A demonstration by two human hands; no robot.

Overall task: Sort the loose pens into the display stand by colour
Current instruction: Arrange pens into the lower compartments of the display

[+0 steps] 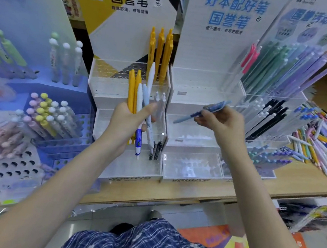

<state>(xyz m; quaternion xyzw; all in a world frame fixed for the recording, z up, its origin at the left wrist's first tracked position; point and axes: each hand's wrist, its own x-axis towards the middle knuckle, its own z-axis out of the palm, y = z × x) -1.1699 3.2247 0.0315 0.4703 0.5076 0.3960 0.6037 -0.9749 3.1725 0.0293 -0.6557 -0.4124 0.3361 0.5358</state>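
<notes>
While the left hand (126, 122) grips a bunch of pens (139, 97) with its fingers curled round them, the right hand (224, 121) pinches a single blue pen (203, 112) between thumb and fingertips, tilted with one end raised toward the upper right. The two hands are apart, both held in front of tiered clear display stands on a wooden counter (190, 194). The bunch holds two yellow pens, a white one and some pale blue ones, and stands roughly upright (a blue-and-white pen pokes out below the palm). Behind it, the left display stand (130, 86), backed by a yellow and white sign, has four yellow pens (160, 52) standing in its top tier and two black pens (155, 150) in a lower tier. The blue pen hovers before the middle display stand (194, 132), whose sign carries blue lettering; no pens are visible in its clear tiers. Further right, another stand (272, 109) holds pink, green and purple pens up top and black and white ones lower down. The loose pens (320, 142) lie in a mixed heap on the counter at the far right. At the left, a blue rack (34, 119) carries pastel pens with rounded tops.
</notes>
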